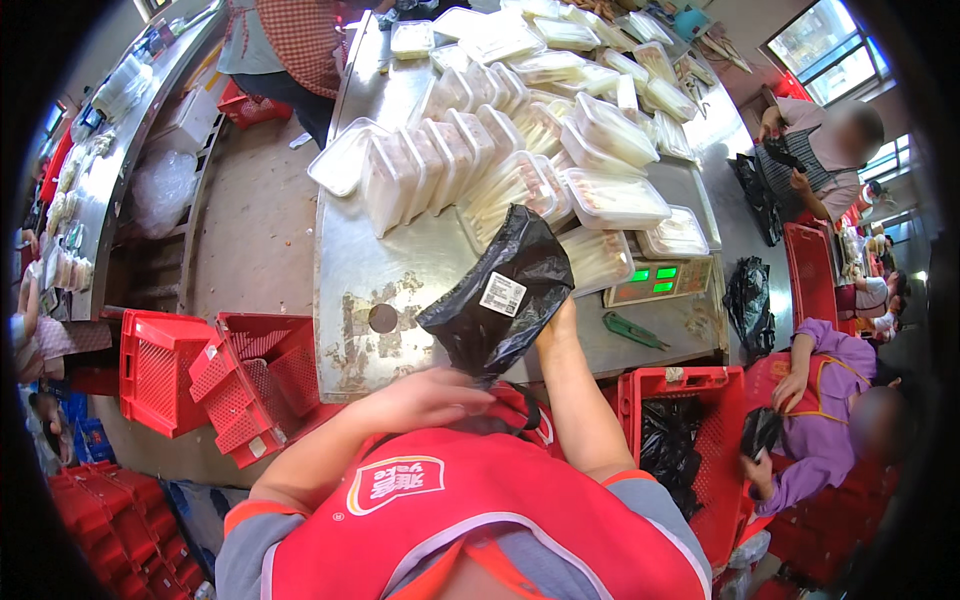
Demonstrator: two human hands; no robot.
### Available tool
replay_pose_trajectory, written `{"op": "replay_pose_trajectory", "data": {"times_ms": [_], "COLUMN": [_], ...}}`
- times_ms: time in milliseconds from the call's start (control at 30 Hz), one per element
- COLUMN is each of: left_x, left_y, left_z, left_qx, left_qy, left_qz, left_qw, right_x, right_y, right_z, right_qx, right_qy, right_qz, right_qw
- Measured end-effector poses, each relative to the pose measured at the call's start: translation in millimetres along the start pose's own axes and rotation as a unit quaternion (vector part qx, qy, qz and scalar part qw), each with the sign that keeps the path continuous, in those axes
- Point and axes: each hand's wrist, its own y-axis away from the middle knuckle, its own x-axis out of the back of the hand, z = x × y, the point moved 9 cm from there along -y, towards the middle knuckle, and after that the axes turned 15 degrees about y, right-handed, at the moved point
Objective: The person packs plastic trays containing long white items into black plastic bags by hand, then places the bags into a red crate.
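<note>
A black plastic bag (517,277) with a white printed label (502,293) is held up over the near edge of the steel table (420,259). My right hand (559,330) grips it from the right and behind; the bag hides most of those fingers. Just below the bag's lower end is my left hand (431,401), slightly blurred, its fingers stretched out and nothing seen in them. Clear plastic boxes (619,196) of pale, stick-shaped contents are heaped beyond the bag. More boxes (427,169) stand on edge in rows to the left.
A digital scale (660,279) with green displays and a green utility knife (634,330) lie at the right. A red crate (679,375) with black bags (667,442) is beside me; red crates (259,375) also sit left. Co-workers (814,420) handle black bags at the right.
</note>
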Motion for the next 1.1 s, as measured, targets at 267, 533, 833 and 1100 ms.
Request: {"op": "replay_pose_trajectory", "data": {"times_ms": [267, 533, 833, 1100], "left_x": [101.4, -17.6, 72.0, 100.8], "left_y": [11.8, -34.7, 78.9, 29.6], "left_z": [-47.5, -97.1, -167.1, -44.0], "left_qx": [0.013, 0.222, 0.317, 0.179], "left_qy": [0.432, 0.734, 0.343, -0.251], "left_qz": [0.361, 0.099, 0.328, 0.318], "left_qw": [0.826, 0.634, 0.821, 0.897], "right_x": [-18.4, 1.4, 37.5, -27.3], "right_y": [30.3, 18.4, 59.4, 41.0], "right_z": [0.2, 31.0, -10.6, -26.8], "right_qx": [-0.014, -0.014, 0.069, 0.303], "right_qy": [0.004, 0.054, 0.461, 0.807], "right_qz": [-0.065, -0.057, 0.025, 0.023], "right_qw": [0.998, 0.997, 0.884, 0.507]}}
